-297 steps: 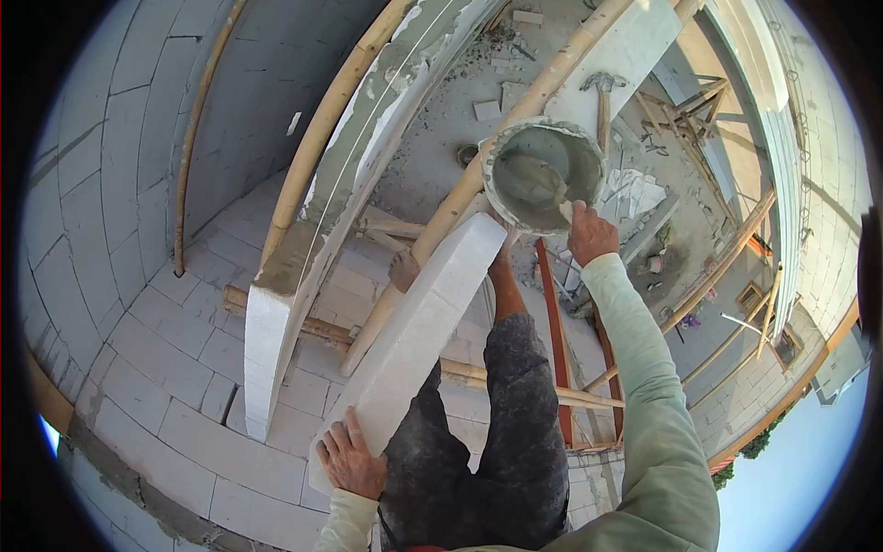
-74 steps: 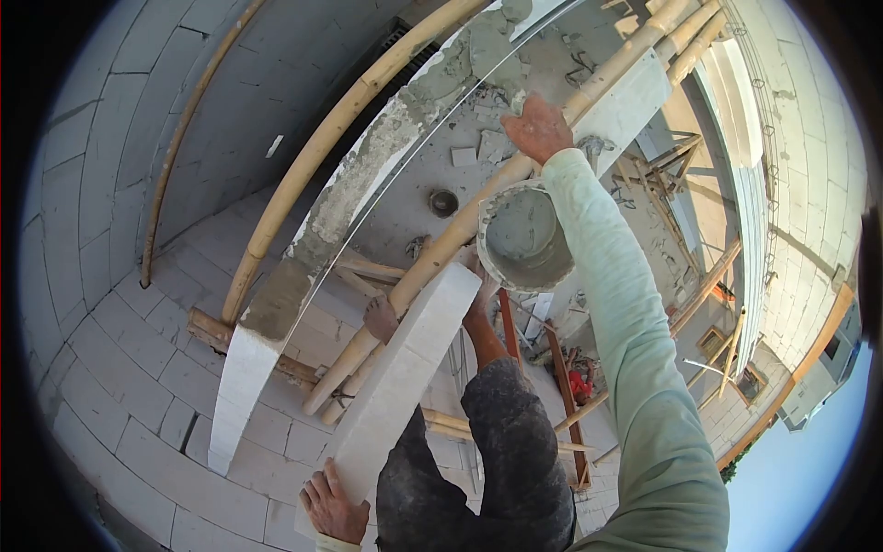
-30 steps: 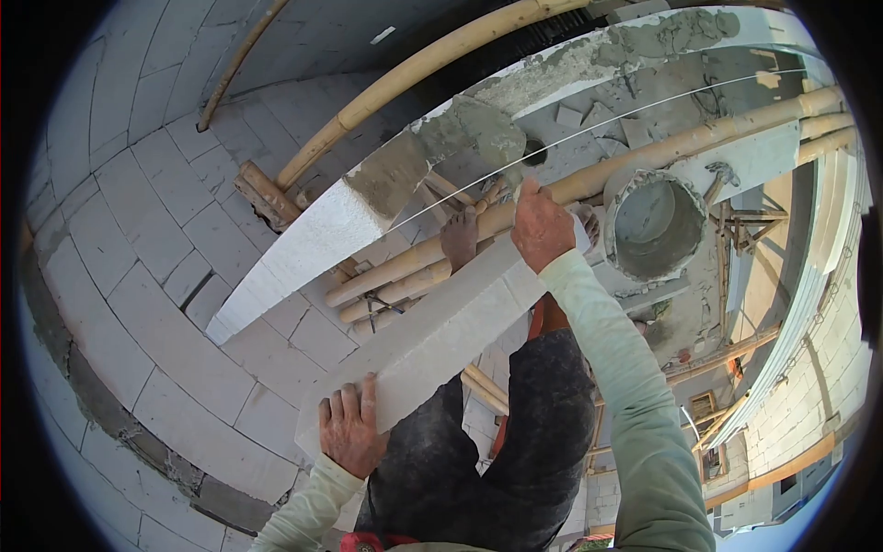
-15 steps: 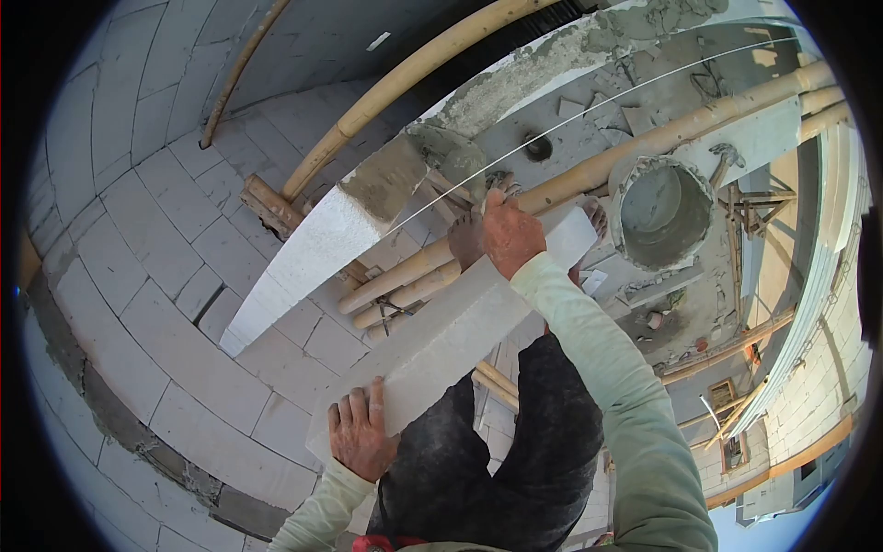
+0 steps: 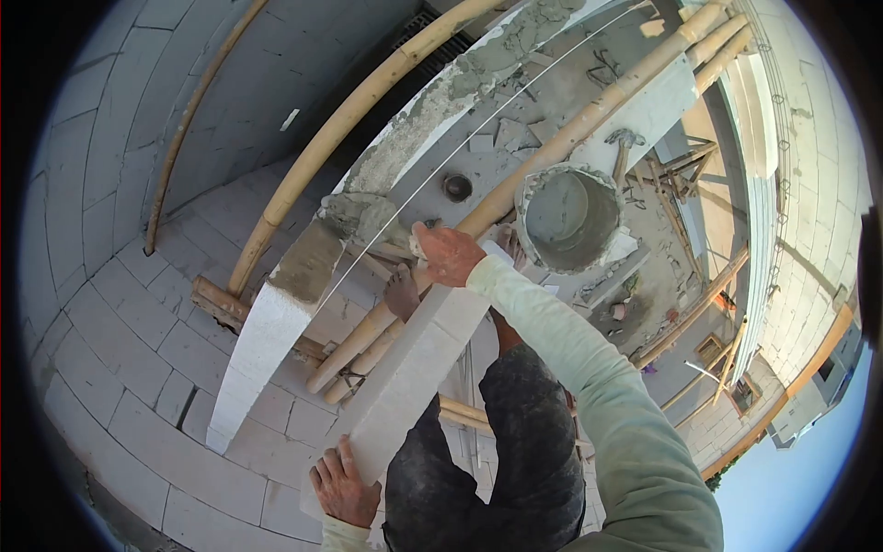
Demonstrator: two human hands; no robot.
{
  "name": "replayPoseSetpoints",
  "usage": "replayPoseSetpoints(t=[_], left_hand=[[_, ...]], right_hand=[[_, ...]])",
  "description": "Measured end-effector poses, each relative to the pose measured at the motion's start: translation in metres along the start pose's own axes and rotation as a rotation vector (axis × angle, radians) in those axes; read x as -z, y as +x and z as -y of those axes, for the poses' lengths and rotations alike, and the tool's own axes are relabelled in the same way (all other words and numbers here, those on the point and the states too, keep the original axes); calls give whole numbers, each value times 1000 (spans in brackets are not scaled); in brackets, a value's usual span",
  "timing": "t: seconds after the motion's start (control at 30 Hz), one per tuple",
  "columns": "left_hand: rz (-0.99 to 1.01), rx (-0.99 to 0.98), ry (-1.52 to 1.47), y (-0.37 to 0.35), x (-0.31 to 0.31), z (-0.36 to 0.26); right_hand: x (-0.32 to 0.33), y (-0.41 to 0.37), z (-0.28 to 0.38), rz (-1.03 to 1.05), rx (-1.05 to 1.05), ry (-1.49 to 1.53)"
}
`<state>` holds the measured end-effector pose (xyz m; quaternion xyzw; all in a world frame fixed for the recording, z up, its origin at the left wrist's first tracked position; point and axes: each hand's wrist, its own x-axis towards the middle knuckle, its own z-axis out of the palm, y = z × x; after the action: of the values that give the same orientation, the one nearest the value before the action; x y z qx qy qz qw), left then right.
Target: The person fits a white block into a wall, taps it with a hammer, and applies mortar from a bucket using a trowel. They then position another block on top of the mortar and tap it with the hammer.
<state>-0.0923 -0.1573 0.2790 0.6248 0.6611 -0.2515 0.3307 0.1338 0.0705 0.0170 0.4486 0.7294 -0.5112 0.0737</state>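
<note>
A long pale aerated concrete block [image 5: 397,368] lies slantwise above my dark-trousered legs. My left hand [image 5: 347,483] grips its lower end, with the fingers laid over the top face. My right hand [image 5: 449,258] is closed at the block's far end, beside the string line [image 5: 478,145]. Something small and whitish shows at its fingertips; I cannot make out what it is. Left of the block stands a white block wall [image 5: 262,354], with wet grey mortar [image 5: 308,262] on its stepped end and more mortar along the higher course.
A mortar-crusted bucket [image 5: 602,216] stands on a board beside a hammer [image 5: 625,143]. Bamboo poles [image 5: 552,152] run across below the block, near a bare foot [image 5: 402,293]. A small dark pot [image 5: 456,188] sits among rubble on the floor beneath.
My view has turned, so the wall, bucket and poles appear shifted left. The block now slants more steeply, its lower end nearer my body. Both hands stay at its ends.
</note>
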Motion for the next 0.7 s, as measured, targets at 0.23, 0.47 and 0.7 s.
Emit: replayPoseSetpoints(t=[0.23, 0.47, 0.7], left_hand=[[35, 16, 11, 2, 3, 1], [34, 27, -25, 5, 12, -5], [20, 43, -24, 6, 12, -10]], right_hand=[[85, -35, -57, -137, -107, 83], [193, -48, -84, -551, -152, -494], [234, -26, -115, -539, -103, -909]])
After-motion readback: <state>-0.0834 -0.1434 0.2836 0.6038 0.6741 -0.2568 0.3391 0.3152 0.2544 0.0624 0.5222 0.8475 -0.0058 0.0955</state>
